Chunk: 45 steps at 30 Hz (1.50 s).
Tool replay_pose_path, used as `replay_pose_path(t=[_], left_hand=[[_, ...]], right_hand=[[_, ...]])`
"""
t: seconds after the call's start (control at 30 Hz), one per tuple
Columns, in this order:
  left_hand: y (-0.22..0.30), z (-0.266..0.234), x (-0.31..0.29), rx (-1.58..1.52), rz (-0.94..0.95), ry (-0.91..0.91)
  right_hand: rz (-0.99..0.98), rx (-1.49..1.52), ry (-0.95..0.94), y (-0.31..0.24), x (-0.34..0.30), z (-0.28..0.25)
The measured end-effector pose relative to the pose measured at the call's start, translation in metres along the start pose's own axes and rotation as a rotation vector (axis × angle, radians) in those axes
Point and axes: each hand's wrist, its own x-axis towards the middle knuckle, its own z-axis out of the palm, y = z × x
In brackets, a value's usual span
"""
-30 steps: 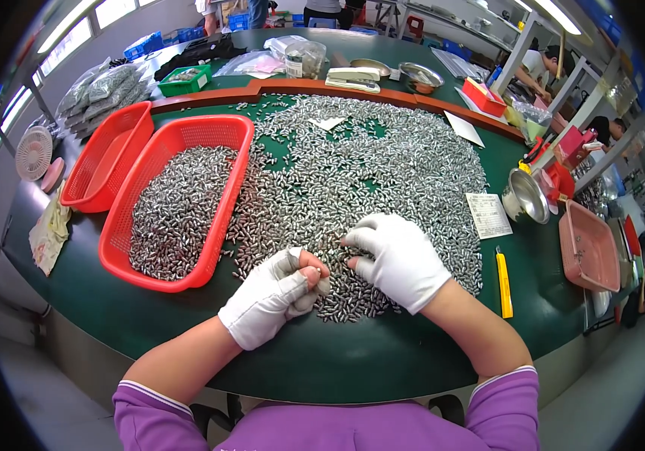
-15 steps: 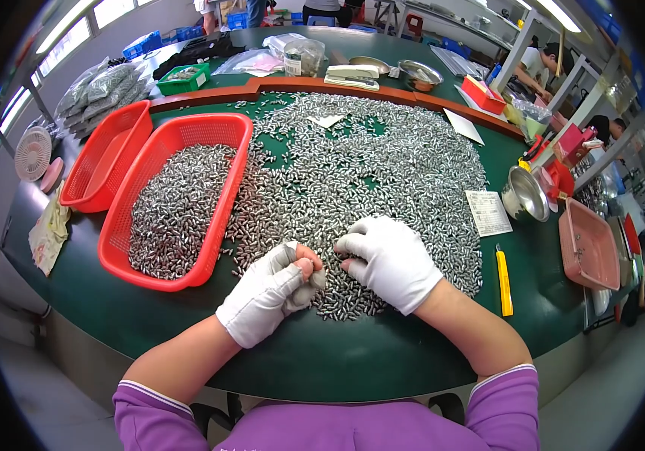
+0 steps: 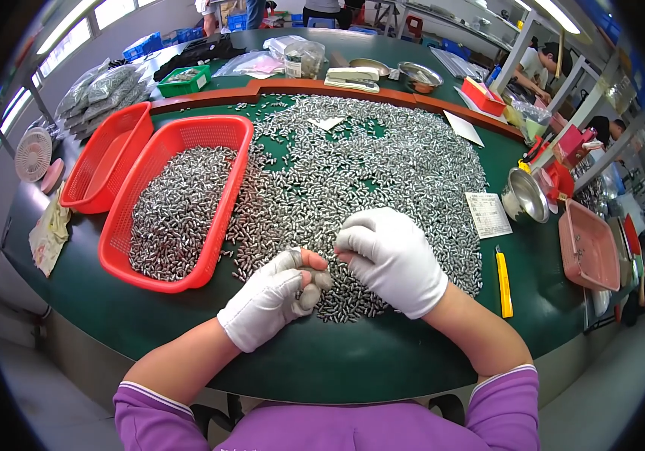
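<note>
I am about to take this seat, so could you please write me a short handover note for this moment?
Left hand: gloved, curled around a few small metal pieces, fingertips grey.
Right hand: gloved, palm down on the near edge of the heap, fingertips beside the left thumb.
Heap covers the green table.
Done: red basket partly filled.
Left: most of the heap; a second red basket looks empty.

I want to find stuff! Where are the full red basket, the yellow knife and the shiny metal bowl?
full red basket (image 3: 226, 197), head view, right rim.
yellow knife (image 3: 503, 284), head view, middle of handle.
shiny metal bowl (image 3: 524, 197), head view, inner wall.
</note>
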Motion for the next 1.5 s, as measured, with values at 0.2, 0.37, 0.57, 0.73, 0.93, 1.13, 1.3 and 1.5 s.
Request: replay_pose_path(t=[0.2, 0.37, 0.57, 0.73, 0.93, 1.13, 1.3, 1.5], left_hand=[[-0.002, -0.002, 0.001, 0.075, -0.043, 0.007], [0.0, 0.001, 0.001, 0.062, -0.004, 0.033], [-0.001, -0.002, 0.001, 0.037, 0.008, 0.035], [-0.001, -0.007, 0.002, 0.037, 0.014, 0.018], [-0.001, -0.003, 0.002, 0.007, 0.034, 0.046], [0.0, -0.003, 0.001, -0.013, 0.025, -0.03], [-0.003, -0.007, 0.001, 0.011, -0.026, -0.044], [0.002, 0.007, -0.002, 0.08, -0.059, 0.035]], right_hand=[[-0.092, 0.111, 0.01, -0.019, 0.003, -0.001], [-0.117, 0.057, 0.037, -0.014, 0.004, -0.006], [-0.183, -0.139, -0.016, -0.017, 0.005, -0.009], [0.054, -0.305, -0.22, -0.008, -0.008, -0.001], [0.148, -0.24, -0.325, 0.004, -0.014, 0.011], [0.104, -0.057, -0.044, 0.0, -0.006, 0.005], [-0.1, -0.014, -0.03, -0.014, 0.006, -0.011], [-0.223, -0.015, 0.001, -0.017, 0.004, -0.006]])
